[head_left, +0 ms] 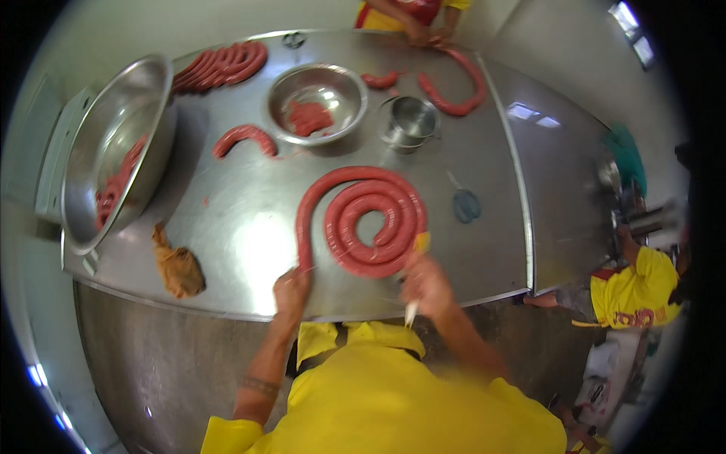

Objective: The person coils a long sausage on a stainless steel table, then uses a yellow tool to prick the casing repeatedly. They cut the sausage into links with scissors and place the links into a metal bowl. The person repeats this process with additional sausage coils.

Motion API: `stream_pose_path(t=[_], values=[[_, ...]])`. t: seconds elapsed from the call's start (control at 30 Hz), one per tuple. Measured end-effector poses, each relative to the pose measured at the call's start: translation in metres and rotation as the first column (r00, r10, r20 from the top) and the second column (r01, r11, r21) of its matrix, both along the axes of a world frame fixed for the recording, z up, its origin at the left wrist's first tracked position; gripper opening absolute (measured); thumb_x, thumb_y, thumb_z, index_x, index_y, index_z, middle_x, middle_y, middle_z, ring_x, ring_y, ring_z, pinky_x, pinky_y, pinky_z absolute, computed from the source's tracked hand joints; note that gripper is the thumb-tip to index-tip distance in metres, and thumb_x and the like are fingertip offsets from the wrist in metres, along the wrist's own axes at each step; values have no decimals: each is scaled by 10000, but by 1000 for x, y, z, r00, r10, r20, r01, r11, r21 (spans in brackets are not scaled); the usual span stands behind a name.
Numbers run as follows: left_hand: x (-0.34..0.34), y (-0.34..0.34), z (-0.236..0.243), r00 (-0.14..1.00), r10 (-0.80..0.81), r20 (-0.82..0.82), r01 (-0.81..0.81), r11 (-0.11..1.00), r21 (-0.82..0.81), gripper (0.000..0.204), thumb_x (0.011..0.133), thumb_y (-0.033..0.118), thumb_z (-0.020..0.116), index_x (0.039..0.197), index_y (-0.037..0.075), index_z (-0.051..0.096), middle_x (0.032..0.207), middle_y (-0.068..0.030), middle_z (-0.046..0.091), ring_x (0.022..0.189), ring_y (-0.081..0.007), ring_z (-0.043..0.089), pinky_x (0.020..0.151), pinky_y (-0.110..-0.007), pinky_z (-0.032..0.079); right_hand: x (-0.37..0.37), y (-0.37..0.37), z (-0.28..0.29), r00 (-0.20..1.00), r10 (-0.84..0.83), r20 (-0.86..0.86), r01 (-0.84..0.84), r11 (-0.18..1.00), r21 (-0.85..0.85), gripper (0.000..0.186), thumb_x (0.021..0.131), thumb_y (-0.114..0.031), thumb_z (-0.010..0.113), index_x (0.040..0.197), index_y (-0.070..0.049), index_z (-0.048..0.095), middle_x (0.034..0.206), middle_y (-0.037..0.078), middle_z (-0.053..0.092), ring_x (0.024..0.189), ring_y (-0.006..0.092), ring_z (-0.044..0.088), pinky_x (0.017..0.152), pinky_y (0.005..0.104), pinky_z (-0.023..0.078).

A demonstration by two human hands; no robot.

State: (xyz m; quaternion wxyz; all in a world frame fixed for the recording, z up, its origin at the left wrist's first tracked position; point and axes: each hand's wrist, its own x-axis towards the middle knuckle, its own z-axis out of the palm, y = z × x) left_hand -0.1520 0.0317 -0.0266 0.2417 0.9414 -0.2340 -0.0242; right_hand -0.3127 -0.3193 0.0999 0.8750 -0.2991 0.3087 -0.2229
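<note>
A long red sausage [355, 193] lies in a flat spiral in front of me. My left hand [291, 291] pinches its loose end at the coil's lower left. Beside the coil's lower right, my right hand [427, 287] is closed on a slim item with a yellow part [421, 242] and a white part [411, 312], too blurred to name. Dark-handled scissors [466, 206] lie right of the coil, and a crumpled brown cloth [178, 265] is at the left.
The steel table [567, 189] carries a large basin [76, 204], a bowl [276, 94], a pot [393, 132], piled sausages [219, 68] and short pieces [242, 136]. A co-worker's hands [431, 38] hold a curved sausage [454, 98] across the table; another co-worker [635, 291] is at right.
</note>
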Motion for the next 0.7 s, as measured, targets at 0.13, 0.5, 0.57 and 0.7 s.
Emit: stream_pose_path(t=[0.13, 0.5, 0.57, 0.7], values=[[2, 65, -8, 914, 306, -267, -287, 952, 108, 323, 951, 210, 546, 813, -63, 650, 721, -293, 654, 635, -437, 667, 595, -493, 508, -87, -161, -17, 816, -578, 15, 477, 657, -584, 206, 1076, -327, 498, 960, -163, 547, 696, -50, 462, 537, 66, 432, 476, 255, 389], [-37, 42, 10, 350, -32, -936, -663, 698, -271, 263, 1053, 228, 509, 1099, 27, 672, 790, 18, 650, 605, -41, 523, 520, -194, 410, -22, -212, -156, 586, -566, -580, -706, -4, -708, 477, 843, -393, 803, 1139, -43, 671, 1133, 176, 606, 974, 348, 625, 813, 447, 540], [-47, 39, 11, 366, -36, -930, -641, 715, -280, 235, 1049, 207, 531, 1113, 30, 672, 817, 22, 648, 626, -44, 526, 528, -199, 408, 2, -197, -148, 551, -634, -542, -724, -40, -689, 563, 795, -403, 829, 1139, 13, 667, 1354, 233, 518, 1160, 424, 568, 937, 505, 515], [-68, 39, 13, 387, 24, -922, -626, 741, -243, 232, 1059, 215, 548, 1129, 27, 664, 878, 8, 673, 682, -56, 562, 608, -215, 441, 16, -180, -133, 640, -526, -560, -742, -236, -627, 567, 804, -376, 822, 1128, 49, 635, 1443, 238, 447, 1163, 449, 567, 934, 517, 515]])
